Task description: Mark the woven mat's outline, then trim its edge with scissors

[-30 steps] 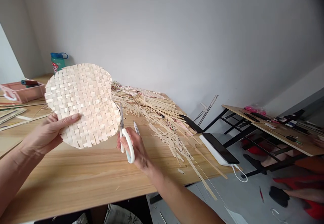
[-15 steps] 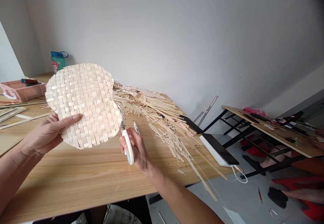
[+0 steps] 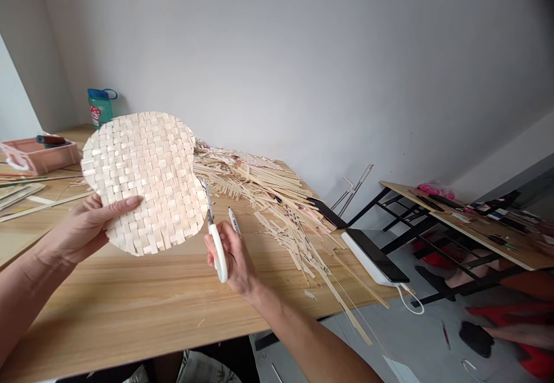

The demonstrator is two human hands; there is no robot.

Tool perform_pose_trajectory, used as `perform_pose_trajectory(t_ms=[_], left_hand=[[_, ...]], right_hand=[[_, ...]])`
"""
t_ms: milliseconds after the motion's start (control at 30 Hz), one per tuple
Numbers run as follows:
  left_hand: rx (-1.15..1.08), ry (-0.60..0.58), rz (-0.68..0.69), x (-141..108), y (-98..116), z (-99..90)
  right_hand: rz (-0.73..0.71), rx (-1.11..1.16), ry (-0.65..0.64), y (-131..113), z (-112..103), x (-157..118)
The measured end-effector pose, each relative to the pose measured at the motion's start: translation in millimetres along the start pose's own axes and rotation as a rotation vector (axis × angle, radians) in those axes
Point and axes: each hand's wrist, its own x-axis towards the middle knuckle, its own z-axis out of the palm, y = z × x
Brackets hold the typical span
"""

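Note:
A pale woven piece point(image 3: 147, 175) with a curved outline is held up above the wooden table point(image 3: 142, 314). My left hand point(image 3: 93, 224) pinches its lower left part, thumb lying on the front face; the fingers behind it are hidden. White-handled scissors point(image 3: 219, 253) are in my right hand point(image 3: 234, 256), whose fingers are wrapped round the handles. The scissor blades point up along the right edge of the woven piece. Just right of the blades, a white marker point(image 3: 234, 221) lies on the table.
Loose strips point(image 3: 277, 192) are heaped behind and to the right. A phone point(image 3: 376, 255) rests on a white block at the table's right edge. A pink basket point(image 3: 56, 158) and a blue-green bottle point(image 3: 100, 111) stand at the left. A person's foot point(image 3: 476, 337) shows far right.
The top of the woven piece has tipped slightly down and to the right. My right hand and the scissors have shifted very little.

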Motion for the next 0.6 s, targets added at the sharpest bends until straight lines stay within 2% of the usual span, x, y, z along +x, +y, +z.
perform_pose_trajectory(t_ms=[233,433,600], left_hand=[[0.019,-0.009,0.006,3,1,-4.0],[0.012,-0.019,-0.017,4,2,-5.7],[0.009,-0.042,-0.016,4,0,-3.8]], right_hand=[[-0.029,-0.109,0.001,4,-5,0],[0.0,-0.016,-0.126,-2,-10,-5],[0.008,-0.055,-0.103,-11,-8,-6]])
